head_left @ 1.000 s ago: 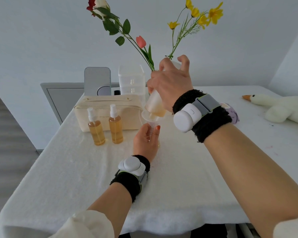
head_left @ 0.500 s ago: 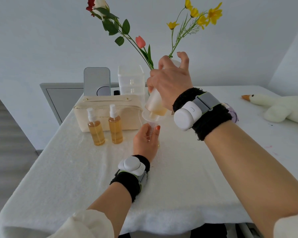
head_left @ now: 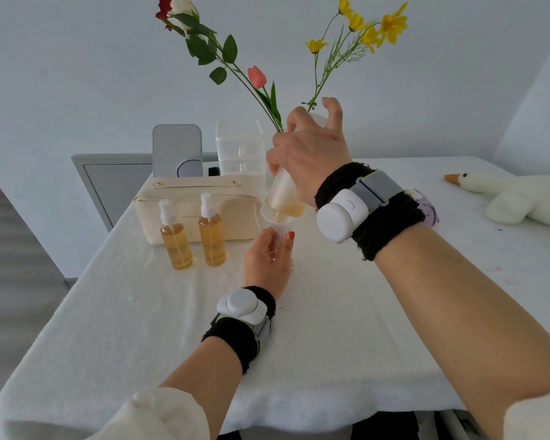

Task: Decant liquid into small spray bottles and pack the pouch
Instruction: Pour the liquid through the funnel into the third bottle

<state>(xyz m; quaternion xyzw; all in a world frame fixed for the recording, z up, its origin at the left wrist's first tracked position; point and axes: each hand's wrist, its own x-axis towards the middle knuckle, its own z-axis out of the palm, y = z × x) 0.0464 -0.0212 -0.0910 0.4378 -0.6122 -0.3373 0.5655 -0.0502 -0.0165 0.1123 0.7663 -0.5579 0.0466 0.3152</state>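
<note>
Desk (head_left: 331,344): covered in a white, fleecy cloth with a soft nap.
Plush goose (head_left: 521,198): white, orange beak, lies flat on the desk well to the right of the right fingers.
Pouch (head_left: 185,192): cream, boxy, smooth-skinned, with a zip line and two brass studs on top. It sits beyond and left of the left fingers.
Big bottle (head_left: 281,195): frosted plastic, cylindrical, tipped mouth-down, with amber liquid pooled at the low end. The right hand (head_left: 308,157) grips its upper body; the fingers are wrapped round it and one finger is lifted off.
Two spray bottles (head_left: 176,242) (head_left: 212,239): clear, slim cylinders with white pump heads, filled with amber liquid. They stand upright in front of the pouch, left of the left fingers and apart from them.
Funnel (head_left: 272,217): clear, conical, right under the big bottle's mouth and just above the left fingers.
Small bottle (head_left: 277,249): clear, mostly hidden, standing on the desk. The left hand (head_left: 264,262) is clamped round it, fingers (head_left: 288,246) curled, orange nail showing.
</note>
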